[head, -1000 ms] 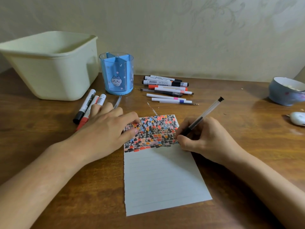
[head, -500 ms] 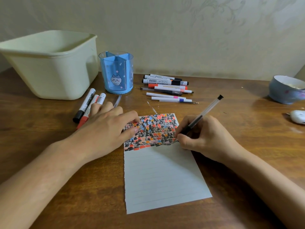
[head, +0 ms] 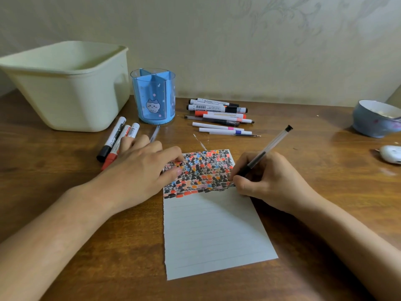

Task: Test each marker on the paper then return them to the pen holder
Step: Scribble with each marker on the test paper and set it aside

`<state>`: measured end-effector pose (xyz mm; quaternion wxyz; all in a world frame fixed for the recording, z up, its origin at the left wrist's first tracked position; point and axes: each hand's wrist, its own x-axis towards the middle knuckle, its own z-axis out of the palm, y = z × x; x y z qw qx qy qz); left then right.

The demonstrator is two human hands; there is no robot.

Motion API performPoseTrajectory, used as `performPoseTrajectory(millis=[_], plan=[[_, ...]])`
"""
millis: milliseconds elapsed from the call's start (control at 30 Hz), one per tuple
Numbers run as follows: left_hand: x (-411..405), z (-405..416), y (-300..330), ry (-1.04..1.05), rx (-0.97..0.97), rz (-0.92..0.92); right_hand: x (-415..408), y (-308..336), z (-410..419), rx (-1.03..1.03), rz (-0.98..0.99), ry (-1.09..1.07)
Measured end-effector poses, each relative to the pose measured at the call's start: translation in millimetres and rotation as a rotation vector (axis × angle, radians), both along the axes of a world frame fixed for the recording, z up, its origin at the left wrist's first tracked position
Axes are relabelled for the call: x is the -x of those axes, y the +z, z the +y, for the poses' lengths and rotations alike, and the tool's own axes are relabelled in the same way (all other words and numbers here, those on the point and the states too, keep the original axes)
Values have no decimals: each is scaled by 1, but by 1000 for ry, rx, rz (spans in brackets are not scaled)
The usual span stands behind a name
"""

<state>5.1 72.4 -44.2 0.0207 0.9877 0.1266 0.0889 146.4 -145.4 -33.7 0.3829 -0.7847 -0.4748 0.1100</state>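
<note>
Two hands work the sheet. Our right hand (head: 269, 181) curls its fingers tight round a clear pen (head: 263, 153); its long axis slants up and away to the right, black end cap highest, tip down on the right edge of the scribbled band of the paper (head: 214, 231). Our left hand (head: 138, 172) lies with fingers nearly straight, their tips pressing the band's left edge. Farther back stands the blue pen holder (head: 154, 95), with loose markers (head: 219, 117) to its right.

Forearms bare, no sleeves; hands (head: 138, 170) ungloved.
</note>
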Motion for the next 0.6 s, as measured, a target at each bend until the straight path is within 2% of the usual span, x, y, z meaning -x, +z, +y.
performPoseTrajectory(millis=[600], plan=[[-1, 0, -1, 2, 10, 2, 1, 1, -1, 12, -3, 10]])
